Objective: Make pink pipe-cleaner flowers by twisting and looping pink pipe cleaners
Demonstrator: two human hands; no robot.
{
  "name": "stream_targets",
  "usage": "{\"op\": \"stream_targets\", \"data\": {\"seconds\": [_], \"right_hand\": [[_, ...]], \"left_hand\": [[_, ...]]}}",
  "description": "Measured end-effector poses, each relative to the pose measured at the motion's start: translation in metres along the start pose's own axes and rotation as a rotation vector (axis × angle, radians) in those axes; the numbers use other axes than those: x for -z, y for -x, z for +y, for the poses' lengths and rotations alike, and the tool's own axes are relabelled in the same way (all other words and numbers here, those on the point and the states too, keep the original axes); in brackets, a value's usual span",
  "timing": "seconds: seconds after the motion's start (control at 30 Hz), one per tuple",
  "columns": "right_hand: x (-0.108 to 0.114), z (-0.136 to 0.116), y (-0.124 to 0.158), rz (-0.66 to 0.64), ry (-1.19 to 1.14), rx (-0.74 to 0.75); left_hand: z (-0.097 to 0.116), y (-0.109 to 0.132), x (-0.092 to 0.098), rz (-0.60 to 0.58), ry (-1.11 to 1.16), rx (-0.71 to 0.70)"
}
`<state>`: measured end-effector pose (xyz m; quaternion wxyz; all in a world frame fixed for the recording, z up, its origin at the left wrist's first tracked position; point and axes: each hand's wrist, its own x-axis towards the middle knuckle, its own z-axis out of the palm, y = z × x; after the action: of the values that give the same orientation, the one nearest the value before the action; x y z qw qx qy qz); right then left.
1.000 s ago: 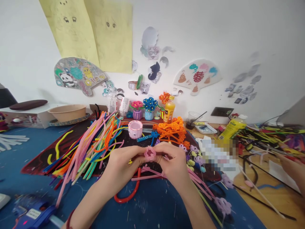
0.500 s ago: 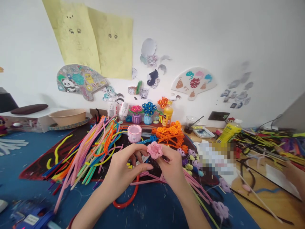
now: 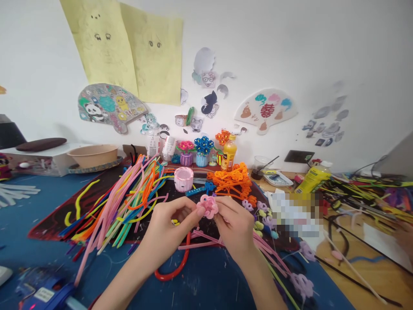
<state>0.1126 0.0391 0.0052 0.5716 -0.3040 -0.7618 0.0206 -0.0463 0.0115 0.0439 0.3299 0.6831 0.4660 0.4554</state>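
Pink pipe-cleaner flower (image 3: 208,207): one, raised between both hands over the dark red-edged mat (image 3: 54,219).
Left hand (image 3: 171,226): thumb now pressed on the near-left petals, apart from them half a second ago.
Right hand (image 3: 237,224): fingers pinched on the flower's right side.
Grip change: from mostly one-handed to two-sided, probably steadier for petal shaping.
Pink-and-white pot (image 3: 183,183): one, beyond the flower.
Potted flower bunches (image 3: 202,148): three, by the wall.
Blue glue gun (image 3: 48,292): one, near left.
Decorated fans (image 3: 266,110): two, on the wall.

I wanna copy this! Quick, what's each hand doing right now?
Left hand: closed, pinching the pink, fuzzy, round-petalled flower.
Right hand: closed, holding that flower's other side.
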Motion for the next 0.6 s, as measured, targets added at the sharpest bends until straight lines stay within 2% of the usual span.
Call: {"op": "stream_targets", "data": {"seconds": [0.2,0.6], "right_hand": [[0.0027,-0.0018,0.0009,-0.037,0.026,-0.002],[0.0062,-0.0038,-0.0043,-0.186,-0.341,-0.242]], "left_hand": [[-0.0003,0.0026,-0.0026,-0.058,0.098,0.052],[0.0023,0.0031,0.0008,-0.145,0.041,0.032]]}}
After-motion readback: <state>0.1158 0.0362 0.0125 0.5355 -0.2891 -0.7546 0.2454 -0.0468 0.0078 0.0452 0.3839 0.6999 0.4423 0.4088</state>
